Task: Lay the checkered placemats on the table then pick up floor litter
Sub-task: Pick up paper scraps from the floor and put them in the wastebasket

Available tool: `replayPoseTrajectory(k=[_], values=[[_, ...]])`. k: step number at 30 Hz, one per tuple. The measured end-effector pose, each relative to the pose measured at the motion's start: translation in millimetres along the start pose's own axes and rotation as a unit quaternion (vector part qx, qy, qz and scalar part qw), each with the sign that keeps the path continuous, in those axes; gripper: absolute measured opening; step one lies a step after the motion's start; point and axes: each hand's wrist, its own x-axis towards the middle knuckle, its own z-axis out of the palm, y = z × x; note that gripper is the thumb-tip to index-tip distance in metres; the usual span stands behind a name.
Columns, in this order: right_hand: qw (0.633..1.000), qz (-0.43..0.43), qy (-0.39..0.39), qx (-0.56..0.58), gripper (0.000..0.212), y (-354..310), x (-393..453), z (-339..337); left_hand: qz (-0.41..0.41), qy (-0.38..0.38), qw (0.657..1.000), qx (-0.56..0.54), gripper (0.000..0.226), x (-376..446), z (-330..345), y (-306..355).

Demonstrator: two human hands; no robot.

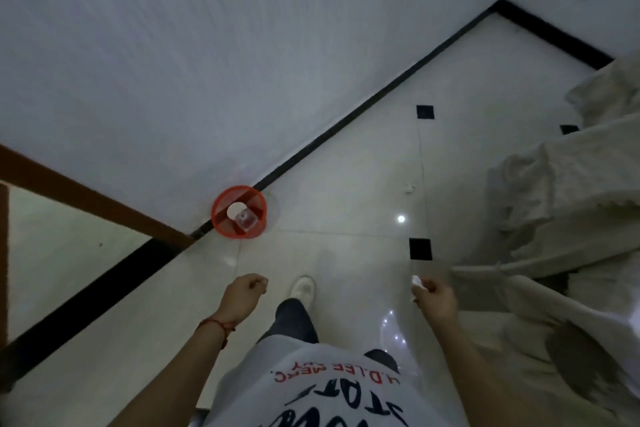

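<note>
The person stands on a glossy tiled floor (pixel 346 184), looking down toward a red mesh wastebasket (pixel 239 212) set against the black skirting at the foot of the wall. The basket already holds a pale round piece and what appears to be a clear container.

Right hand (pixel 434 298): fingers curled, pinching a small white scrap of litter (pixel 416 281) at the fingertips. Left hand (pixel 244 293): fingers curled into a fist; a sliver of white shows at the knuckles, but whether it holds anything cannot be determined. The hands are well apart, one on either side of the forward shoe (pixel 304 289).

A further small white scrap (pixel 409 188) lies on the floor, farther off and to the right of the basket, apart from everything else.

No placemats or table top are visible; a cream cloth-draped piece of furniture (pixel 571 184) occupies the right side.

Assessment: the litter phase is in hand. The scraps look like crumpled paper or tissue: very light, soft, easily crushed, not fragile. A fingertip pinch anywhere on the crumple should suffice. On this slick tile a flat scrap may slide, so pinching from above at a raised fold is advisable.
</note>
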Motion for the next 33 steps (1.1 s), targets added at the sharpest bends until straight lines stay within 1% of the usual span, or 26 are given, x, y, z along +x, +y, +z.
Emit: replayPoseTrajectory(k=[2,4,7,12,14,17,23,28,31,33], values=[[0.999,0.029,0.03,0.022,0.026,-9.4,9.9,3.7,0.031,-0.02,0.999,0.033,0.021,37.3,-18.9,41.5],[0.997,0.048,0.052,0.04,0.029,-20.0,16.3,5.2,0.077,-0.04,0.994,0.065,0.02,76.4,-30.3,87.4],[0.991,0.089,0.078,0.063,0.025,-26.4,21.6,3.9,0.122,-0.073,0.985,0.098,0.022,123.2,-32.3,160.2],[0.974,0.159,0.136,0.092,0.019,-20.8,48.8,-8.2,0.173,-0.126,0.967,0.136,0.025,187.2,-1.9,261.8],[0.966,0.181,0.15,0.106,0.018,-24.0,70.1,-15.6,0.173,-0.142,0.963,0.15,0.025,209.8,15.4,290.8],[0.961,0.189,0.158,0.125,0.019,-38.7,114.0,-31.3,0.174,-0.157,0.959,0.161,0.023,239.8,41.4,326.7],[0.966,0.182,0.128,0.134,0.025,-87.9,221.5,-81.1,0.136,-0.163,0.96,0.182,0.019,276.9,76.3,385.9],[0.962,0.18,0.139,0.151,0.018,-125.2,301.1,-117.4,0.122,-0.175,0.952,0.22,0.022,308.8,100.1,425.5],[0.959,0.187,0.141,0.162,0.016,-135.3,333.3,-122.0,0.107,-0.186,0.946,0.244,0.023,333.3,116.4,439.1],[0.953,0.201,0.149,0.17,0.016,-131.1,358.5,-116.6,0.094,-0.199,0.934,0.281,0.023,359.3,133.8,442.9]])
